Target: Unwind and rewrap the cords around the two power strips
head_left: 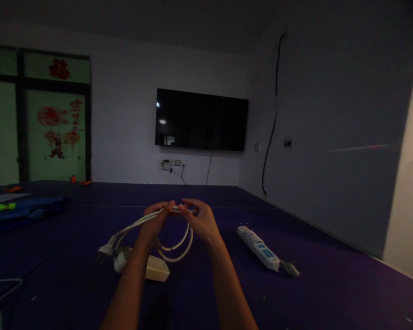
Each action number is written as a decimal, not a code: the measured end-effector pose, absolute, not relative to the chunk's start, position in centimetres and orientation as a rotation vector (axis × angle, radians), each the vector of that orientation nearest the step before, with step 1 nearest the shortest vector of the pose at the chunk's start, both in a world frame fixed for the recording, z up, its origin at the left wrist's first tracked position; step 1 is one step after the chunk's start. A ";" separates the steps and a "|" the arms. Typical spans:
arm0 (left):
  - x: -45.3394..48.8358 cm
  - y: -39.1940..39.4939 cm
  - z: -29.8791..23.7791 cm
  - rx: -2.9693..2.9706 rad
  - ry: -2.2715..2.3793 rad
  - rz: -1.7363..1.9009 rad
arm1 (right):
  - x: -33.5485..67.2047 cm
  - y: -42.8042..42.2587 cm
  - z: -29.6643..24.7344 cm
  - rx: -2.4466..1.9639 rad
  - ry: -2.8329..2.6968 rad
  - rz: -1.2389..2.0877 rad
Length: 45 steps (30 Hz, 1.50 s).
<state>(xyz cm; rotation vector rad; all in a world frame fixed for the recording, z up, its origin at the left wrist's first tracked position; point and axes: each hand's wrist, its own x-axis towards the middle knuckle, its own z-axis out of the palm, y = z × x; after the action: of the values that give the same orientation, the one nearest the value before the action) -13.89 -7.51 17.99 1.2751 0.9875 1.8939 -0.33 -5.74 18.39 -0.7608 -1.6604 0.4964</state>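
Observation:
Both my hands are raised over the dark purple surface, gathering a looped white power cord point(184, 251) between them. My left hand point(157, 223) pinches the cord's strands with the thumb on top. Close beside it, my right hand point(199, 220) is closed on the same strands with thumb and fingers. From my left hand the cord runs left to a white plug point(106, 249) that hangs with its prongs outward. Below, partly hidden behind my left forearm, is a whitish block point(157, 269), apparently a power strip.
To the right lies a second white power strip point(266, 254) with its cord wound round it and its plug point(291, 268) at the near end. A blue cloth point(30, 208) lies far left, and a white cable point(7, 286) is nearer on the left. A television point(201, 120) hangs on the far wall.

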 end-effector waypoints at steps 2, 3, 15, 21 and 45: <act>-13.8 -7.3 17.9 1.305 0.997 1.880 | -0.3 -5.7 18.3 -0.791 -1.638 0.526; -13.7 -7.2 17.8 1.319 1.000 1.872 | -0.3 -5.6 18.3 -0.796 -1.633 0.542; -13.0 -6.9 17.0 1.365 0.962 1.559 | -0.1 -5.5 18.2 -0.714 -1.492 0.533; -12.5 -6.7 16.7 1.330 0.977 1.479 | -0.3 -5.6 18.5 -0.727 -1.463 0.335; -12.1 -6.0 16.6 1.104 0.956 1.977 | -0.1 -8.1 19.5 -0.897 -1.703 0.300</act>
<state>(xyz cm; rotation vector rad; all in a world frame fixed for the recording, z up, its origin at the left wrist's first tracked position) -12.09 -5.95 16.62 1.1040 0.9558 1.9770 -0.08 -8.05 19.54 -0.8966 -1.7034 0.3004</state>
